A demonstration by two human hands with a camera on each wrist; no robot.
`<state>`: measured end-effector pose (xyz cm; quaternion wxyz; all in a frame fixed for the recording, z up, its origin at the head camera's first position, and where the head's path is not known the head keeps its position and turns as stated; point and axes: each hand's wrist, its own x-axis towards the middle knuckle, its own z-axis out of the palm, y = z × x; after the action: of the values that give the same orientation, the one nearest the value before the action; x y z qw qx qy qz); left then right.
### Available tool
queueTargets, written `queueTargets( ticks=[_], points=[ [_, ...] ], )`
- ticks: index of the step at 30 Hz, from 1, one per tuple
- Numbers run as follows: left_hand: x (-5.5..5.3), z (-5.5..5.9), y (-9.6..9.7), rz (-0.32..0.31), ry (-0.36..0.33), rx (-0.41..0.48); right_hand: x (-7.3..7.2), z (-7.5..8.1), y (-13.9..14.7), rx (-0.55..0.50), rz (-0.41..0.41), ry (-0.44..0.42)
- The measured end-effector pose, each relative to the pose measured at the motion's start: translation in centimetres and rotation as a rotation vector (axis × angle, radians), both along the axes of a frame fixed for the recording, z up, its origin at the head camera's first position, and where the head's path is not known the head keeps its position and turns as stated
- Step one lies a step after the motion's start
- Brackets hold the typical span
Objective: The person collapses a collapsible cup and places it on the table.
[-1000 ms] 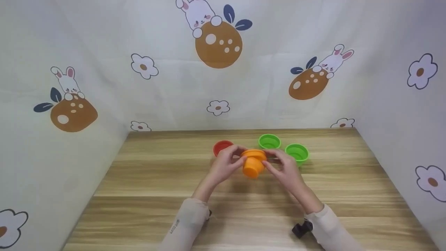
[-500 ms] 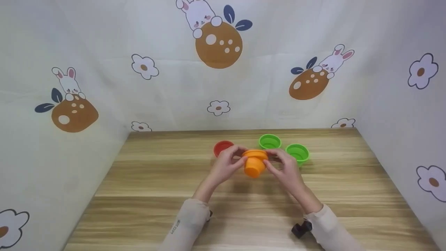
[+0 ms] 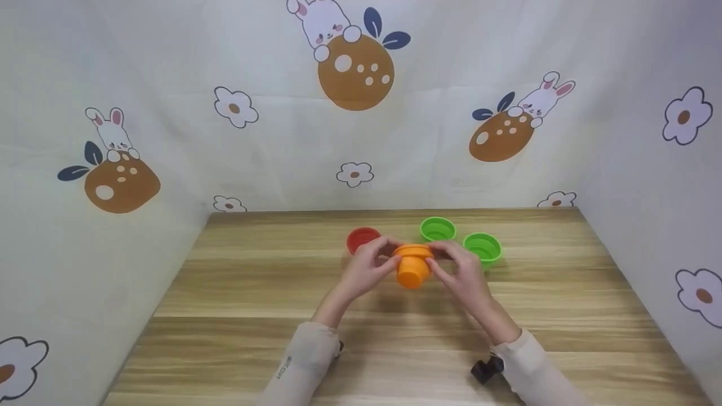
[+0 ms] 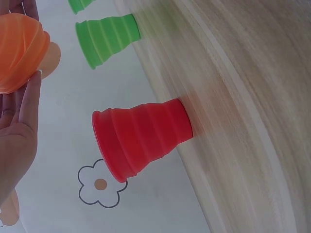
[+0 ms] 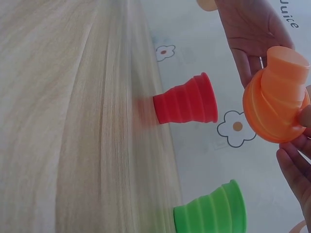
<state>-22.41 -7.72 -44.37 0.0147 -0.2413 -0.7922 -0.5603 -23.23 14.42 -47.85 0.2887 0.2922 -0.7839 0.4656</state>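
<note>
Between both hands, raised above the table, is an orange collapsible cup (image 3: 412,270) with its rim up and its base tilted toward the head camera. My left hand (image 3: 365,269) pinches its left side, thumb in front and fingers at the rim. On the opposite side my right hand (image 3: 465,277) grips it the same way. The right wrist view shows the orange cup's ribbed wall (image 5: 279,94) partly folded and skewed. Behind the left hand stands a red collapsible cup (image 4: 141,138), upright and extended, partly hidden by that hand in the head view.
Two green collapsible cups stand upright at the back right: the farther green cup (image 3: 437,229) and the nearer green cup (image 3: 482,249), just behind the right hand. The wooden table (image 3: 254,316) meets a patterned cloth (image 3: 271,141) at its back and sides.
Both hands keep their grip on the orange cup. The cup has turned slightly, so its base sits straighter under the rim; the other cups have not moved.
</note>
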Motion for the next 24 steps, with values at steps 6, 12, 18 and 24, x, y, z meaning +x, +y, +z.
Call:
queueTargets(
  ticks=[6, 12, 18, 24],
  points=[
    [0.03, -0.12, 0.07, -0.001, -0.003, -0.03, 0.03, 0.11, 0.0, 0.07, -0.026, 0.059],
    [0.05, -0.03, 0.16, 0.001, -0.019, -0.055, 0.06, 0.21, -0.03, 0.108, -0.043, 0.081],
    [-0.01, -0.04, 0.05, 0.007, 0.014, -0.056, -0.02, 0.08, 0.01, 0.094, -0.009, 0.056],
    [-0.05, -0.14, -0.1, 0.003, 0.024, -0.035, -0.11, -0.3, 0.18, 0.076, 0.005, 0.008]
  ],
)
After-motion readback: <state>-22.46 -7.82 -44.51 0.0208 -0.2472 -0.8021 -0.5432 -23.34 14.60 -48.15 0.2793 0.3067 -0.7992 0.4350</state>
